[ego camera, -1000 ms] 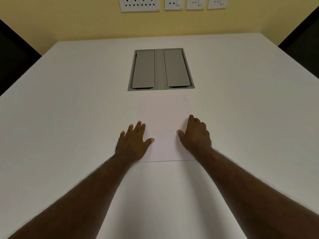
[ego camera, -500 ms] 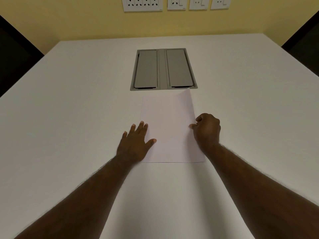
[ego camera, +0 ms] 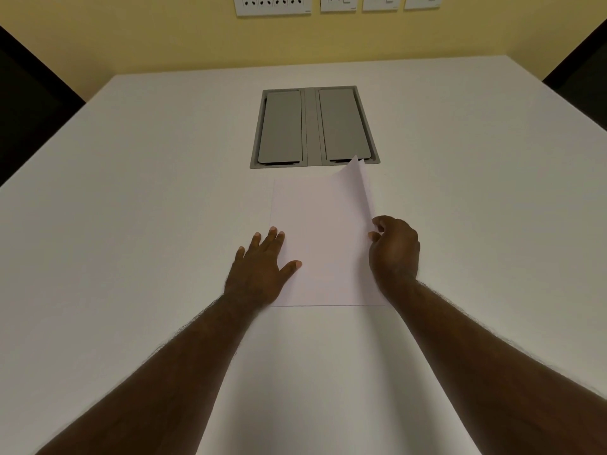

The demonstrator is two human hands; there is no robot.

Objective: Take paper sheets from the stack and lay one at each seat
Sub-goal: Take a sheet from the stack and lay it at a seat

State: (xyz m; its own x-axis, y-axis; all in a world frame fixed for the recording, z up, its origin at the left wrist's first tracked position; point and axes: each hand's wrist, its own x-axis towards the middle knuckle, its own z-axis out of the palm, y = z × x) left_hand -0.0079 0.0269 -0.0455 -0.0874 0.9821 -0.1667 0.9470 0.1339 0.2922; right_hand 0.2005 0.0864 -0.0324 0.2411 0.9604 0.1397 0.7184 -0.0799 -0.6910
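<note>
1. Paper stack point(ego camera: 323, 244): lies flat on the white table point(ego camera: 131, 224), straight ahead of you, its far edge just short of the grey cable hatch point(ego camera: 313, 126).
2. Top sheet point(ego camera: 359, 183): its right edge and far right corner are curled up off the stack; the left side lies flat. The raised corner overlaps the hatch's near rim in view.
3. Your right hand point(ego camera: 394, 251): fingers curled, thumb and forefinger pinching the lifted right edge of that sheet.
4. Your left hand point(ego camera: 262, 261): fingers straight and spread, resting on the stack's left edge and the table beside it, apparently to pin the rest down.
5. Progress, as a judgement: very early. One sheet is only being peeled free; no sheet shows laid anywhere on the table.
6. Hard to make out: how many sheets the stack holds; its thickness barely reads. Dark shapes at both table sides may be chairs; seats themselves are cut off. Wall sockets point(ego camera: 272, 4) are cropped at the top.
</note>
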